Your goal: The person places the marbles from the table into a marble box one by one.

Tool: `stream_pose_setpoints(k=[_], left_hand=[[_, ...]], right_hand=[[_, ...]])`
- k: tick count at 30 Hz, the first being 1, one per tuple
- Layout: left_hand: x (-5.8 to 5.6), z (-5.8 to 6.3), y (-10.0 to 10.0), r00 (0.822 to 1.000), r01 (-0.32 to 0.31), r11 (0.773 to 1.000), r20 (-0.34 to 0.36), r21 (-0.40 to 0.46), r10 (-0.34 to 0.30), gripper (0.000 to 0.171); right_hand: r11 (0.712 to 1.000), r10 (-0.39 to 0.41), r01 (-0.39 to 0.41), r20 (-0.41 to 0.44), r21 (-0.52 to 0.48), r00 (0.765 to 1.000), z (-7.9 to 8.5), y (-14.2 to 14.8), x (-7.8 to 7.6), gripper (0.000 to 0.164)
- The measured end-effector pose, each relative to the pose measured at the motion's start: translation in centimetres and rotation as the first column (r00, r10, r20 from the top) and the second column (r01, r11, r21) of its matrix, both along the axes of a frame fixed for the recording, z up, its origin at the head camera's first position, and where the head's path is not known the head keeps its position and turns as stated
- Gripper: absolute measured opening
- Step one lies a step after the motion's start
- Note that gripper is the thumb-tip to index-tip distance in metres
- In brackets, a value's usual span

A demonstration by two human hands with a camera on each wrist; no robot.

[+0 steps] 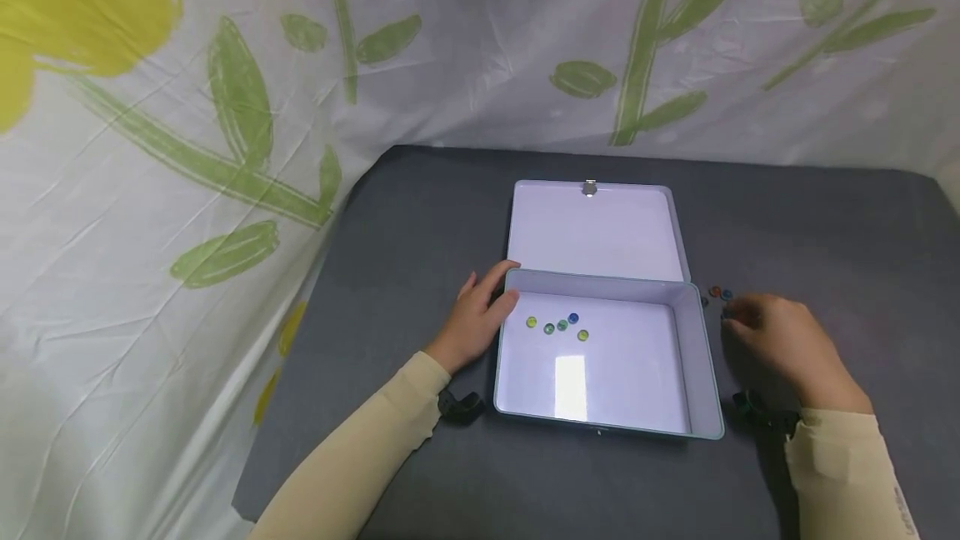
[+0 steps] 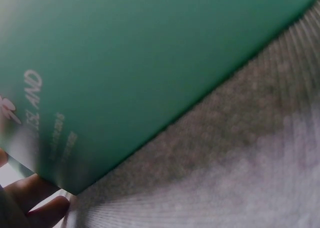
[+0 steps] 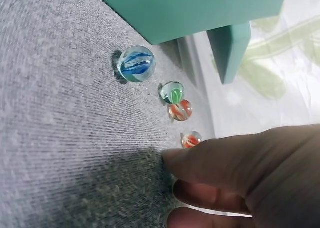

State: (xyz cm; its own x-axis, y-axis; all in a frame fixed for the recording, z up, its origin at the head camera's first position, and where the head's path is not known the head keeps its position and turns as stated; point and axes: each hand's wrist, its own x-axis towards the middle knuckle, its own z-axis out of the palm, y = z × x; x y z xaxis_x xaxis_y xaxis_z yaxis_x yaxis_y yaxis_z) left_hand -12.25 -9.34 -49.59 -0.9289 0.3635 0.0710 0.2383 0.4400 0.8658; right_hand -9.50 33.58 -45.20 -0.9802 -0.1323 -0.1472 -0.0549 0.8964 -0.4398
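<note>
An opened box [image 1: 705, 357], white inside and green outside, stands on the dark cloth with its lid folded back. My left hand [image 1: 474, 319] holds its left wall near the hinge corner, the thumb over the rim; in the left wrist view, fingers [image 2: 50, 210] reach round the box's corner. Several glass marbles [image 1: 562, 325], yellow, green and blue, lie inside. Right of the box, my right hand [image 1: 787, 344] reaches down to the cloth. Beside its thumb are an orange marble [image 3: 191, 139], another orange one [image 3: 181, 110], a green one [image 3: 173, 92] and a blue one [image 3: 137, 64].
The lid [image 1: 596, 227], with a metal clasp [image 1: 589, 187], lies flat behind the box. Dark grey cloth [image 1: 420, 215] covers the table. A white curtain [image 1: 480, 90] with flower prints hangs along the back and left sides.
</note>
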Motion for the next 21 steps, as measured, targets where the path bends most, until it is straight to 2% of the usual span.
stream_pose_setpoints(k=[5, 9, 21], left_hand=[[0.5, -0.2, 0.0, 1.0, -0.003, 1.0, 0.011, -0.015, 0.003, 0.051], [0.6, -0.2, 0.1, 1.0, -0.008, 1.0, 0.007, -0.012, 0.008, 0.051], [0.1, 0.1, 0.1, 1.0, 0.001, 1.0, -0.015, 0.002, -0.001, 0.051]], right_hand=[[1.0, 0.001, -0.001, 0.013, 0.01, 1.0, -0.2, -0.1, 0.3, 0.029], [1.0, 0.005, -0.005, 0.014, 0.024, 1.0, 0.3, -0.4, 0.3, 0.03], [0.999, 0.017, -0.013, -0.066, 0.049, 0.998, 4.7, -2.2, -0.1, 0.03]])
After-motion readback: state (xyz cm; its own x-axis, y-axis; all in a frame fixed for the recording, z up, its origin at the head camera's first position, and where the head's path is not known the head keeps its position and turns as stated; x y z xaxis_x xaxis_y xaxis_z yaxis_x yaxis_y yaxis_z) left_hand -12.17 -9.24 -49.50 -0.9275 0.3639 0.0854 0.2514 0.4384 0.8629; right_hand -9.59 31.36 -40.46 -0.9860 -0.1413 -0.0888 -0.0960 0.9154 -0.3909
